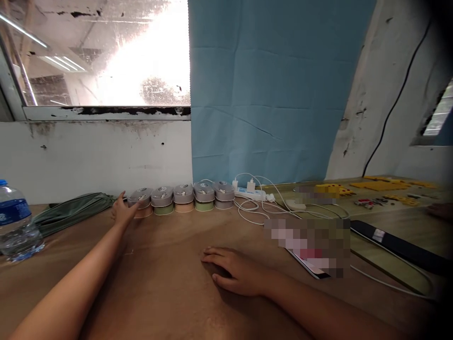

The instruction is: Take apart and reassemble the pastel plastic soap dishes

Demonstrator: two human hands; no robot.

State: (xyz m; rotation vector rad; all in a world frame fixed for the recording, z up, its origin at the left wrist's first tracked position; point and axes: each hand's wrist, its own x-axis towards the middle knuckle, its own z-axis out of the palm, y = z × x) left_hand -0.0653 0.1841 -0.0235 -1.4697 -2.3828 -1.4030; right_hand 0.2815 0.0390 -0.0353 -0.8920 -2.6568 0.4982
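A row of several small lidded boxes with grey tops stands along the wall; the lower parts are orange-brown, green or grey. My left hand (123, 211) reaches to the row's left end, against the leftmost box (142, 197). Its fingers are spread and its thumb lies across the box's front; I cannot tell how firmly it touches. To the right of that box are a green-based box (163, 199) and an orange-based box (183, 197). My right hand (235, 271) rests on the brown tabletop (170, 264), fingers stretched out, holding nothing.
On the left are a water bottle (16, 222) and a green fabric pouch (76, 211). A white power strip (249, 192) with tangled cables sits right of the boxes. Beyond a blurred-out phone (307, 264) lie a black strap-like item (396, 243) and yellow pieces (378, 184). Another person's hand (439, 210) shows far right.
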